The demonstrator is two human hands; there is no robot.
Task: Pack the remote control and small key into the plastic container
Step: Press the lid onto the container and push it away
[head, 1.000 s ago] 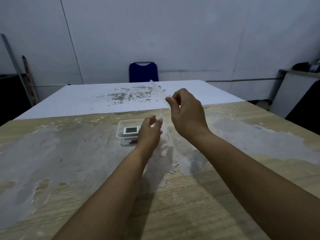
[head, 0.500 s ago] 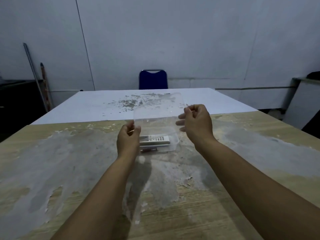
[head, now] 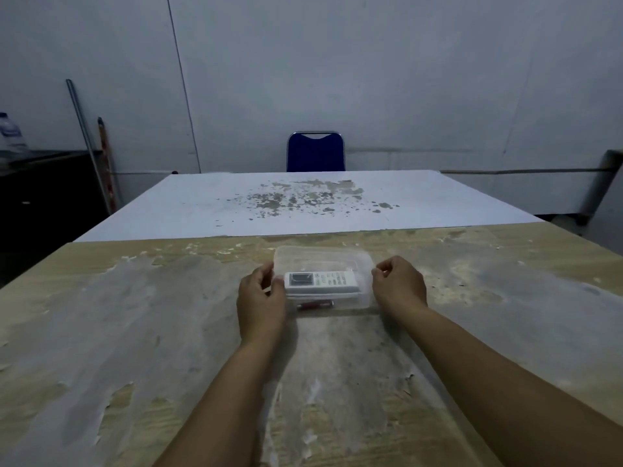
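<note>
Clear rectangular plastic container: sits on the worn, paint-flaked wooden tabletop, a transparent lid over its top. Inside it, a white remote control with a small grey screen lies lengthwise, screen end toward the left wall. Just nearer the viewer than the remote, still inside the container, a small reddish item, apparently the small key; too blurred to confirm.

Left hand: fingers curled, touching the container's left edge, thumb on the lid corner.

Right hand: loosely fisted, fingertips pinching at the container's right edge; whether it truly grips the lid cannot be told.

Beyond the container: a white speckled sheet covers the far part of the tabletop; past that, a blue chair against the pale wall.
</note>
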